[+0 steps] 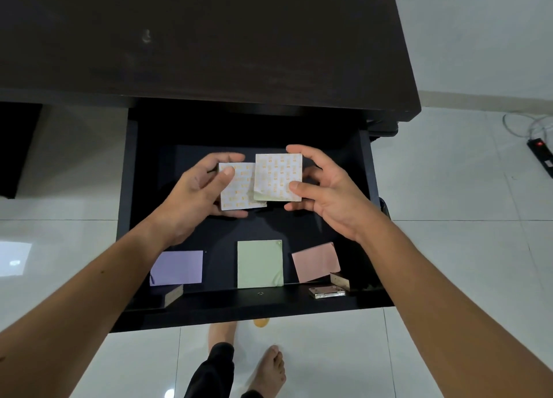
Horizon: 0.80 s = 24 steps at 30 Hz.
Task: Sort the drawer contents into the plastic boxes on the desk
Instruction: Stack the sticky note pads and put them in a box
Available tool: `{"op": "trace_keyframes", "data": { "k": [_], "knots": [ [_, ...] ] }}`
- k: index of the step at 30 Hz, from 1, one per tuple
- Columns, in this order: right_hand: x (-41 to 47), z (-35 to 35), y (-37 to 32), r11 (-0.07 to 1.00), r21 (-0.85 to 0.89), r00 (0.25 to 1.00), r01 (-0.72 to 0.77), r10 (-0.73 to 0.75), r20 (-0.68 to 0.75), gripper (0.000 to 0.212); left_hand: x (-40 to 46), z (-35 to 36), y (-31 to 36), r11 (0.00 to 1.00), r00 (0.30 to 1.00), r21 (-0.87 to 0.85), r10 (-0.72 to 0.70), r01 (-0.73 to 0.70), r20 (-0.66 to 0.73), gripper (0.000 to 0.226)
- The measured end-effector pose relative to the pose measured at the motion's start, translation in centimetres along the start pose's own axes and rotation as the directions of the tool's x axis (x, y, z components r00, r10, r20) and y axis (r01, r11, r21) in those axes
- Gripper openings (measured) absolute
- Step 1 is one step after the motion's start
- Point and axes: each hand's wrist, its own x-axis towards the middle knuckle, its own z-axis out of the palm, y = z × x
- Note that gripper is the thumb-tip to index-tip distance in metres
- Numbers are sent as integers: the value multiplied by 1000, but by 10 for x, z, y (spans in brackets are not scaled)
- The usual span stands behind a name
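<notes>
Drawer (366,170): dark, pulled open beneath the desk edge; fills the centre of the view.
Desk (209,38): dark top, at 12 o'clock from the drawer; no plastic boxes show on the visible part.
Left hand (197,188): over the drawer's middle, at 9 o'clock from the right hand; thumb on top and fingers beneath, closed on the left pad.
Left pad (239,192): square sticky-note pad, white backing printed with small orange marks, backing side up; gripped by the left hand, its right edge tucked under the right pad.
Right hand (326,188): at 3 o'clock from the left hand; thumb on the pad's face, fingers along its far and near edges, closed on the right pad.
Right pad (278,173): same printed backing, green sheets showing at its lower left corner, which curls up; held slightly above and overlapping the left pad.
Purple pad (178,267): lying flat in the drawer, at 7 o'clock from the hands, near the front rail.
Green pad (259,264): flat, at 6 o'clock from the hands, between the purple and pink pads; lower right corner curled.
Pink pad (315,261): at 5 o'clock from the hands, turned slightly askew, apart from the green pad.
Metal piece (327,292): small, shiny, on the drawer's front rail, at 6 o'clock from the pink pad.
Floor (449,248): pale glossy tiles; bare feet at 6 o'clock below the drawer.
Power strip (541,155): black, red light, on the floor at 3 o'clock.
</notes>
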Motion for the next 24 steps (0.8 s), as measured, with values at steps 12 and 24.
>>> {"op": "trace_keyframes", "data": {
  "k": [12,24],
  "knots": [
    [5,21,11,959,-274,992,71,-97,-85,67,-2,5,-4,997,989,-30,73,-70,125,70],
    [-20,11,35,486,-869,983,89,97,156,42,12,-26,17,985,985,-30,170,-169,28,54]
  ]
}}
